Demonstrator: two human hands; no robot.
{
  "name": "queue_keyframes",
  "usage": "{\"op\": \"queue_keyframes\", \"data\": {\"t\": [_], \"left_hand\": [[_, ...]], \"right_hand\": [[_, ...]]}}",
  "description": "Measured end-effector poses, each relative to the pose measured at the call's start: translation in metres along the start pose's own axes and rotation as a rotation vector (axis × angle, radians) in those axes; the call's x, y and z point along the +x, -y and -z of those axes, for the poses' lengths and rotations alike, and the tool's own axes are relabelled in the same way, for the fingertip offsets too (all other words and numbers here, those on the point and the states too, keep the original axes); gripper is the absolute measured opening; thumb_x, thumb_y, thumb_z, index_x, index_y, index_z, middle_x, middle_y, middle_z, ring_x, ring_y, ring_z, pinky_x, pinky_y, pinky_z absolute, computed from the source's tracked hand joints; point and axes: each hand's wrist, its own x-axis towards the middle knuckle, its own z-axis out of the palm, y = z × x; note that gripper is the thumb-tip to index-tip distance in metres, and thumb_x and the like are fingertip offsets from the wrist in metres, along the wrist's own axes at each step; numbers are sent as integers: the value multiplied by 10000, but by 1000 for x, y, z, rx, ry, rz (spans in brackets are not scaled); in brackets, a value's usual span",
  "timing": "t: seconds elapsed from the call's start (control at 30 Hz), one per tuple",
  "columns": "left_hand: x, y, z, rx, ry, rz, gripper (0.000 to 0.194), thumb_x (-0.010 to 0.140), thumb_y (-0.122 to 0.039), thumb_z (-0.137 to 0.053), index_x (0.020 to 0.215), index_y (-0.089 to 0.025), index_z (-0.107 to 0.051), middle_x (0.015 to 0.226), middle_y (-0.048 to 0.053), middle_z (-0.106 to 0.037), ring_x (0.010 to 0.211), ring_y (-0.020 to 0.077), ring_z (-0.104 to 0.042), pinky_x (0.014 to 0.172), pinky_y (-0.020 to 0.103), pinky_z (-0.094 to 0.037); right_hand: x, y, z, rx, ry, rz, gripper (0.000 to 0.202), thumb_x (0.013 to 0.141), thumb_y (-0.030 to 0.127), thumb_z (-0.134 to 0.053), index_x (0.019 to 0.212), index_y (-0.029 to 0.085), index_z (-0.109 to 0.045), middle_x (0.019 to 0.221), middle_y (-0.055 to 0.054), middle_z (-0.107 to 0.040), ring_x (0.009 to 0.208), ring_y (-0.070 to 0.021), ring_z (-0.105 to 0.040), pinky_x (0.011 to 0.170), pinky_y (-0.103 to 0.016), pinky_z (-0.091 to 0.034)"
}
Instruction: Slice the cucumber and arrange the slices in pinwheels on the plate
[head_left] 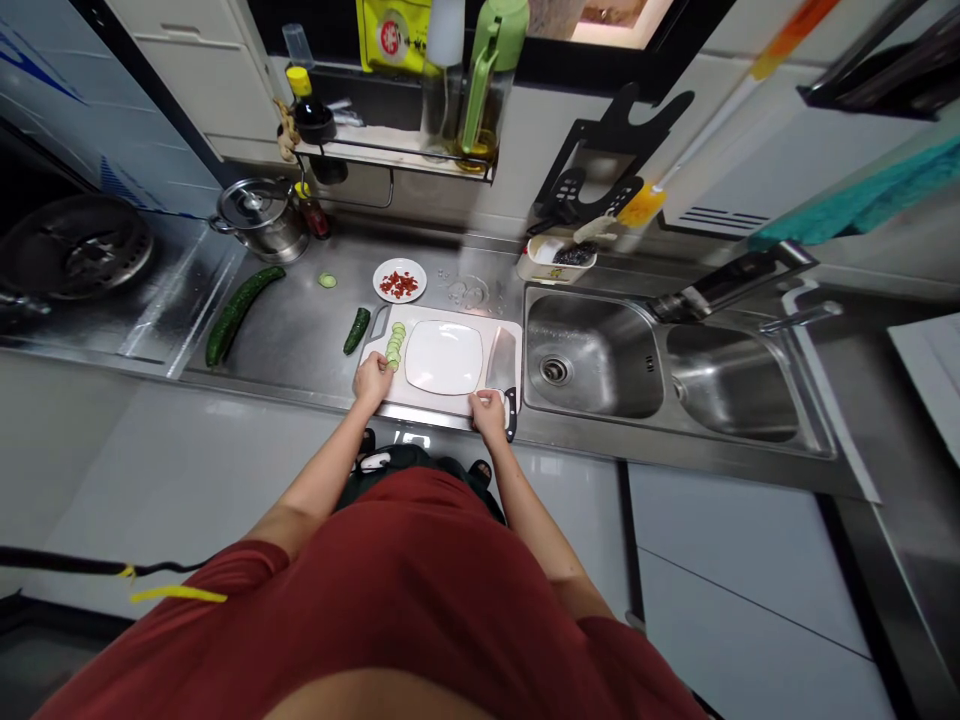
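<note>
A white cutting board (pixel 492 330) lies on the steel counter in front of me, with a square white plate (pixel 444 357) on its middle. Left of the plate runs an overlapping row of cucumber slices (pixel 397 340). The fingers of my left hand (pixel 373 381) are closed at the near end of this row, touching the lowest slice. My right hand (pixel 489 414) pinches the plate's near right corner. Beside it on the board lies a cleaver (pixel 502 357), its black handle (pixel 511 413) toward me, close to my right fingers.
Beyond the board stands a plate of chopped red pieces (pixel 400 281). A cut cucumber piece (pixel 357 331), a cucumber end (pixel 327 281) and a whole cucumber (pixel 240 315) lie to the left. A lidded pot (pixel 262 220) stands behind. At right is a double sink (pixel 596 355).
</note>
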Motion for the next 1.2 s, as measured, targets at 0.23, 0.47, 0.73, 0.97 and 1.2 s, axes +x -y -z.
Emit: {"op": "queue_keyframes", "data": {"t": [0.23, 0.47, 0.73, 0.97, 1.2], "left_hand": [[9, -20, 10, -734, 139, 35, 254, 610, -260, -714, 802, -168, -576, 667, -29, -553, 621, 98, -522, 633, 219, -416], [-5, -78, 45, -846, 369, -297, 315, 653, -279, -747, 875, -177, -549, 779, -17, -583, 732, 93, -561, 703, 218, -433], [-21, -106, 57, -766, 489, -441, 332, 703, -301, -747, 918, -191, -520, 807, -12, -583, 724, 94, -583, 617, 196, -407], [-23, -106, 53, -744, 505, -472, 339, 720, -301, -743, 950, -194, -519, 790, -21, -597, 696, 82, -576, 608, 190, -400], [-22, -104, 42, -803, 422, -110, 355, 706, -440, -743, 865, -174, -571, 672, 0, -615, 573, 81, -546, 482, 176, -340]], "right_hand": [[-4, 27, 8, 79, -101, 152, 185, 769, 369, -537, 859, 208, -539, 529, 84, -433, 509, -137, -441, 547, -250, -357], [-6, 107, 18, 35, 74, 530, 209, 827, 356, -564, 956, 205, -631, 762, 4, -599, 656, -148, -533, 659, -275, -437], [-7, 148, 19, -89, 208, 856, 165, 893, 289, -546, 999, 230, -657, 923, -44, -641, 921, -206, -573, 822, -341, -446], [-5, 145, 8, -85, 264, 824, 128, 875, 283, -545, 819, 208, -632, 827, -26, -636, 823, -184, -569, 767, -310, -437], [1, 145, 9, 27, 259, 667, 178, 862, 348, -537, 815, 199, -621, 812, -21, -658, 777, -163, -577, 703, -274, -440]]}}
